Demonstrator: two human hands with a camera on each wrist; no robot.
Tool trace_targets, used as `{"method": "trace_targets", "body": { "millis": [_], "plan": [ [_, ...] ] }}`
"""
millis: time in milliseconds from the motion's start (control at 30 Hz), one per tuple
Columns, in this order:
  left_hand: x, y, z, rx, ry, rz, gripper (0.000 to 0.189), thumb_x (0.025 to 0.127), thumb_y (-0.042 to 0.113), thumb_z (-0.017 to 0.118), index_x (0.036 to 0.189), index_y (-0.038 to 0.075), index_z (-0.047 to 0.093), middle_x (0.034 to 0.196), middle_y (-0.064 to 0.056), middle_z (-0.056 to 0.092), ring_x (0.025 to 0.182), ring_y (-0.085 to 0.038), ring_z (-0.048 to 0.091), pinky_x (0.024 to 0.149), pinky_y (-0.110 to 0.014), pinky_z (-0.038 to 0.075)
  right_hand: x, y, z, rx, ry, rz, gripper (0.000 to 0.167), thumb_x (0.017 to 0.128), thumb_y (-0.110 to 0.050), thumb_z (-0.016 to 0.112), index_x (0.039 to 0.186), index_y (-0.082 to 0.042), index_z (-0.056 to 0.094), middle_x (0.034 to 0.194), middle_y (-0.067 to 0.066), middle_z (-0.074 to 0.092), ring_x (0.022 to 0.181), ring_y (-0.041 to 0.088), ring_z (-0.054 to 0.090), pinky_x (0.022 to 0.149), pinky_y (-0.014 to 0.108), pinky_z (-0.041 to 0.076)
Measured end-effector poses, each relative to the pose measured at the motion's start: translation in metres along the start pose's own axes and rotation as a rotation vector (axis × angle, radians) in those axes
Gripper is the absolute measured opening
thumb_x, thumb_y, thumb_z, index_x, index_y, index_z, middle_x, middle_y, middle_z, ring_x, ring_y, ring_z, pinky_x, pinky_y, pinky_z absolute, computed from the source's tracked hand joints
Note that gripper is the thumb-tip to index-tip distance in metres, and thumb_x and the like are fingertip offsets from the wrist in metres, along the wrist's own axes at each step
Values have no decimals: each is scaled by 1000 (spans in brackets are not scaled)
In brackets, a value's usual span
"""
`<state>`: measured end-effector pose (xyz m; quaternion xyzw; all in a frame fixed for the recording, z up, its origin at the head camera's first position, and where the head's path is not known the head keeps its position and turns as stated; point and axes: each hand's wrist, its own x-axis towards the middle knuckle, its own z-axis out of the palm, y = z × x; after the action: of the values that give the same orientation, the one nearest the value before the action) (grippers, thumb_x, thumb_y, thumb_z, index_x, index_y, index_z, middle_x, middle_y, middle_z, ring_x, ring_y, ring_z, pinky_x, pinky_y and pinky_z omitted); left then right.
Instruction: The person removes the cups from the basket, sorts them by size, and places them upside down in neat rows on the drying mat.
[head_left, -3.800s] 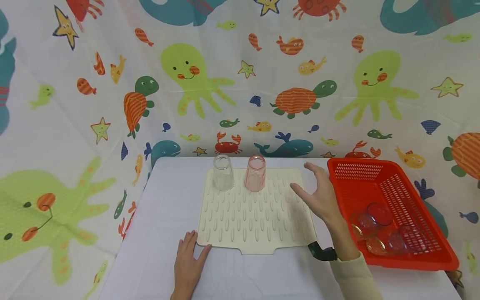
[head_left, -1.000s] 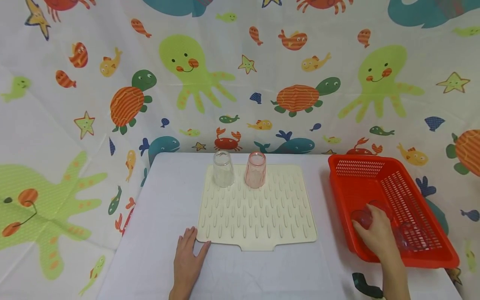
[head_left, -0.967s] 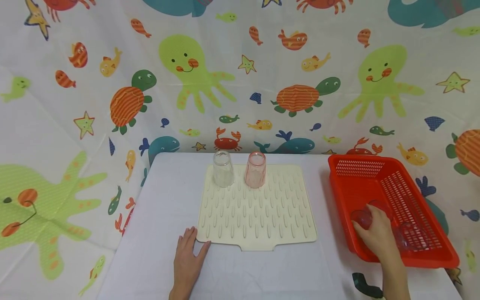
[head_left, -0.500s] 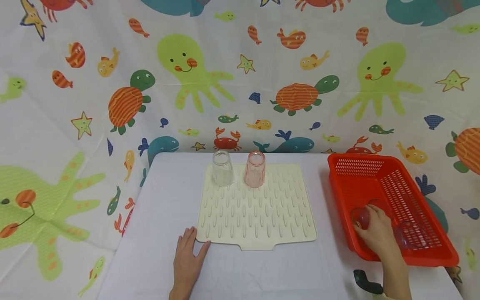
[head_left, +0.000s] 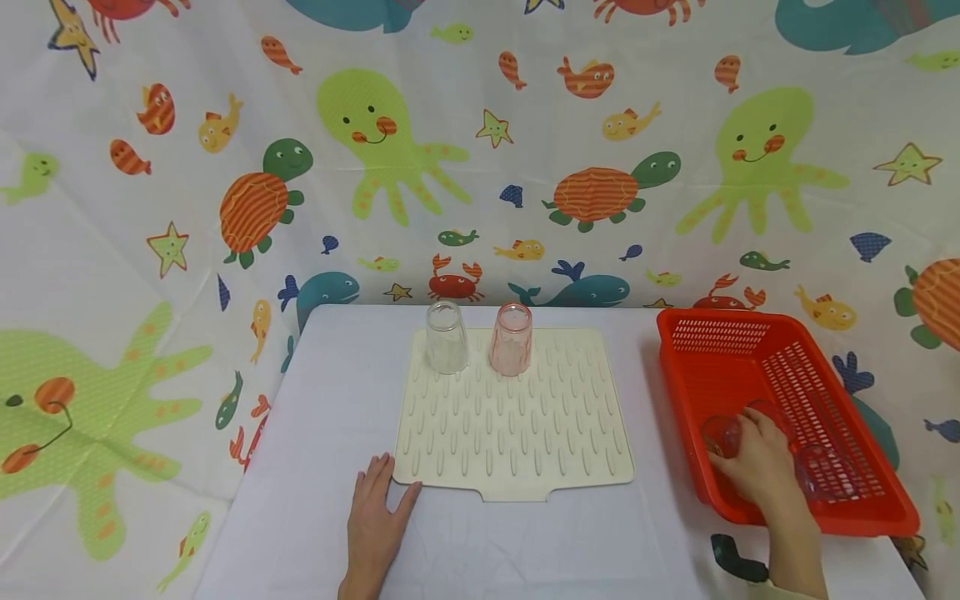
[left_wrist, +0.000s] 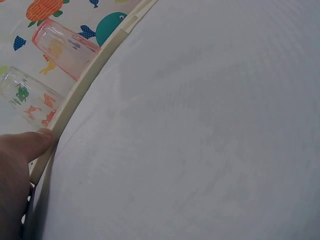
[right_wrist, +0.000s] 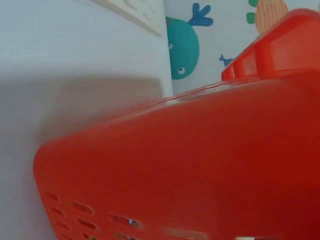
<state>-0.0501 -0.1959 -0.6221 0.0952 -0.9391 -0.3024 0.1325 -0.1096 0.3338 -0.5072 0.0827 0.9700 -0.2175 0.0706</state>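
Note:
My right hand (head_left: 757,462) reaches down into the red basket (head_left: 678,408), fingers and thumb curled about a clear drinking glass (head_left: 718,435) that lies among others. In the right wrist view the basket's outer wall (right_wrist: 175,165) hides the hand and the glass. My left hand (head_left: 375,517) lies flat on the table, its fingertips and thumb at the near left corner of the cream drying mat (head_left: 513,450). The left wrist view has the thumb (left_wrist: 30,145) against the mat's edge. A clear glass (head_left: 447,342) and a pink glass (head_left: 512,343) stand upside down on the mat.
More glasses (head_left: 825,475) lie in the basket's right side. A white cloth (head_left: 322,400) covers the table, and a curtain with sea animals (head_left: 465,167) hangs behind it. A dark curved piece (head_left: 737,560) sits by my right wrist.
My right hand has gone from above the mat's right side into the basket and taken hold of a glass. Over the last second it has shifted only slightly; the left hand stays put.

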Motion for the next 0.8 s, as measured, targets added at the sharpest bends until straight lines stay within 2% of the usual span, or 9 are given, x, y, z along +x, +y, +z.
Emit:
{"method": "trace_targets", "body": {
  "millis": [300, 500, 800],
  "plan": [
    [0, -1, 1, 5, 8, 4, 71, 82, 35, 83, 137, -2, 57, 146, -16, 55, 143, -34, 44, 125, -51, 28, -4, 0, -3, -53, 13, 42, 102, 72, -40, 85, 137, 21, 37, 146, 43, 22, 132, 59, 16, 102, 84, 27],
    [0, 0, 1, 5, 4, -2, 71, 82, 34, 83, 137, -2, 57, 146, -16, 55, 143, -35, 44, 125, -52, 29, -4, 1, -6, -78, -4, 68, 101, 77, -49, 79, 137, 22, 38, 144, 45, 22, 130, 60, 16, 102, 85, 27],
    [0, 0, 1, 4, -7, -15, 71, 83, 35, 82, 138, -1, 56, 147, -16, 54, 144, -34, 43, 126, -51, 27, -6, 0, -5, -61, 36, 78, 93, 77, -42, 81, 132, 22, 43, 143, 43, 21, 132, 59, 15, 101, 84, 31]
  ]
}}
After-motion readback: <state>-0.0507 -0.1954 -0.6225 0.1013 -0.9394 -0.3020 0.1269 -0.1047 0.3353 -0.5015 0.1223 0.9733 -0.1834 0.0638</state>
